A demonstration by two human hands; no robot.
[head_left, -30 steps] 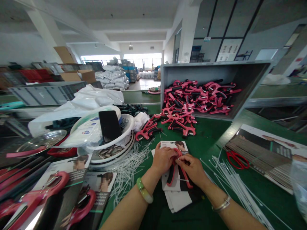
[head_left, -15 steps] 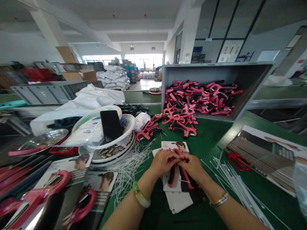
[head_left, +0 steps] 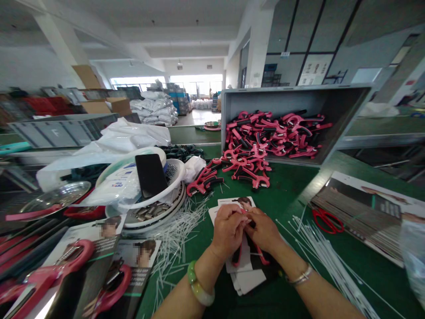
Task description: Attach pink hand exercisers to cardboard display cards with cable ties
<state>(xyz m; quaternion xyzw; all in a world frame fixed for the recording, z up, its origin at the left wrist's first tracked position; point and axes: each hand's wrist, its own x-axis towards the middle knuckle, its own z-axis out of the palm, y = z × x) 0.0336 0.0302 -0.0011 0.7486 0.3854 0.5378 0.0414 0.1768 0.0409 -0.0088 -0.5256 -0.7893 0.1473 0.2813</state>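
My left hand (head_left: 228, 229) and my right hand (head_left: 263, 229) meet over pink-and-black pliers (head_left: 263, 257), fingers pinched together at the tool's head. The fingers cover what they pinch. Below them, the plier handles point toward me, with a thin white strip across them. The pliers lie on a printed backing card (head_left: 244, 202), which shows a picture at its top. More white card edges (head_left: 250, 280) stick out underneath.
Loose white cable ties (head_left: 181, 230) lie left, and longer ties (head_left: 328, 257) right. Red scissors (head_left: 328, 220) sit by stacked cards (head_left: 361, 221). A tilted grey crate (head_left: 295, 88) spills pliers. A phone (head_left: 151, 175) rests on bowls; carded pliers (head_left: 63, 266) lie front left.
My left hand has turned and closed further over the tool's head, hiding more of it. My right hand stays beside it. The view has shifted slightly.
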